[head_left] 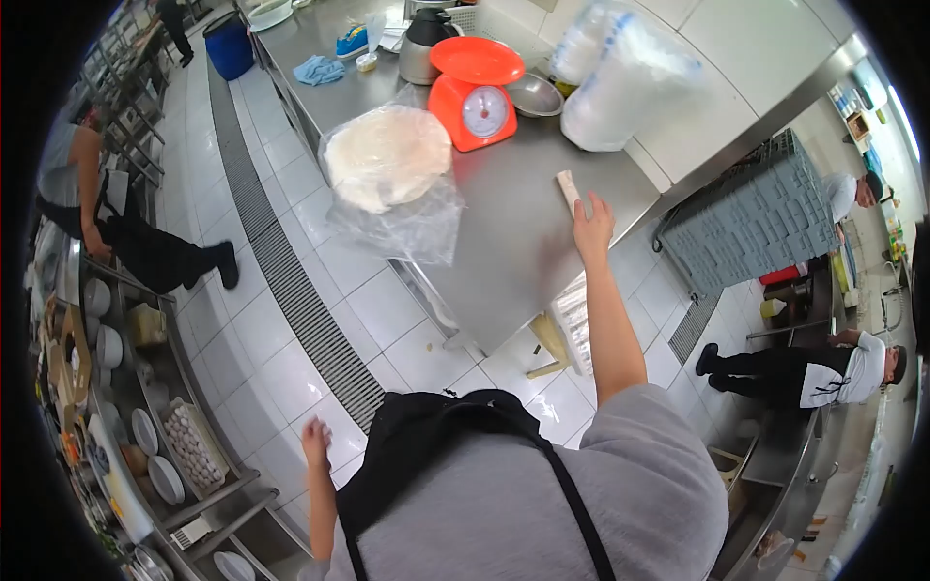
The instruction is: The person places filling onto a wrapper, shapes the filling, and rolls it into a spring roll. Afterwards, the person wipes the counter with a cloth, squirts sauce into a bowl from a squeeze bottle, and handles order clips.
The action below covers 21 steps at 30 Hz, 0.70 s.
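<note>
My right hand [593, 229] reaches over the steel table, its fingers apart, at the near end of a short pale stick like a small rolling pin [567, 184]. The thumb overlaps that end; a firm grip does not show. My left hand [316, 443] hangs low at my side above the floor, fingers slightly curled and apart, with nothing visible in it. Left of the stick, a round, flat piece of pale dough [387, 160] lies in a clear plastic bag [417, 228] at the table's edge. Behind it stands an orange kitchen scale [475, 102] with a round dial.
The steel table [504, 242] also holds a metal bowl [535, 97], a jug [424, 48], a blue cloth [319, 70] and stuffed plastic bags [625, 87]. Stacked grey crates [746, 218] stand to the right. Co-workers [823, 373] stand at both sides. A floor drain [281, 257] runs left.
</note>
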Each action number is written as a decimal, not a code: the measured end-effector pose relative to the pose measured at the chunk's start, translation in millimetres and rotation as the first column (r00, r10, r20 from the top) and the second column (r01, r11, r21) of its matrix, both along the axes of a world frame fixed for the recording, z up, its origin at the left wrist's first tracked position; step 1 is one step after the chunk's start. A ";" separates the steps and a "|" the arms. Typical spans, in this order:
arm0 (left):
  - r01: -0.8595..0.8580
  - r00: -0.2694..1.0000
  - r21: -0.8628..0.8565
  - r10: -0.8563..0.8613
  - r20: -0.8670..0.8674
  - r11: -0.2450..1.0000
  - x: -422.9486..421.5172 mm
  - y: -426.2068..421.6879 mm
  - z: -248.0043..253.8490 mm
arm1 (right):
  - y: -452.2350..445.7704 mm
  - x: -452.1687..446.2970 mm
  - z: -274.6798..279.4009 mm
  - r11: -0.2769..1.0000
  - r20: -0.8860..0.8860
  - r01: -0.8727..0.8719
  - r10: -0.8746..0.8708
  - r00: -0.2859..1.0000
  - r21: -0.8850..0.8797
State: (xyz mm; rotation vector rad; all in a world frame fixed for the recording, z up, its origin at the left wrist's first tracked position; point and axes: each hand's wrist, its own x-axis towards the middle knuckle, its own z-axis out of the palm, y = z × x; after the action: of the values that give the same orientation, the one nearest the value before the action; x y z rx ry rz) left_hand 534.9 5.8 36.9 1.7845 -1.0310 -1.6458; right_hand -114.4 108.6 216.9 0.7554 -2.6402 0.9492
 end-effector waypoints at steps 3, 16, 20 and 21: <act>0.297 0.851 0.278 -0.385 0.357 0.914 124.4 30.4 -102.8 | -29.8 35.4 1.2 0.988 -0.109 0.120 -0.109 0.988 0.096; 0.331 0.936 -0.109 -0.312 0.162 0.937 -28.0 -256.3 -2.2 | -196.6 -96.0 76.3 0.692 0.065 -0.176 0.184 0.981 0.700; 0.377 0.904 -0.060 -0.353 0.242 0.924 -26.7 -295.5 -7.8 | -232.4 -130.8 82.9 0.548 0.238 -0.248 0.091 0.967 0.799; 0.401 0.887 -0.020 -0.383 0.259 0.916 -15.1 -296.8 -19.6 | -236.2 -122.5 91.3 0.546 0.249 -0.244 0.065 0.966 0.801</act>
State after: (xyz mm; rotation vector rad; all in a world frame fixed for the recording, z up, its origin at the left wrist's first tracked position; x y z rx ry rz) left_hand 519.8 -291.0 17.3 1.8558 -1.6391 -1.6018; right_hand -236.8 -127.6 308.2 1.1333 -3.1937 -0.3566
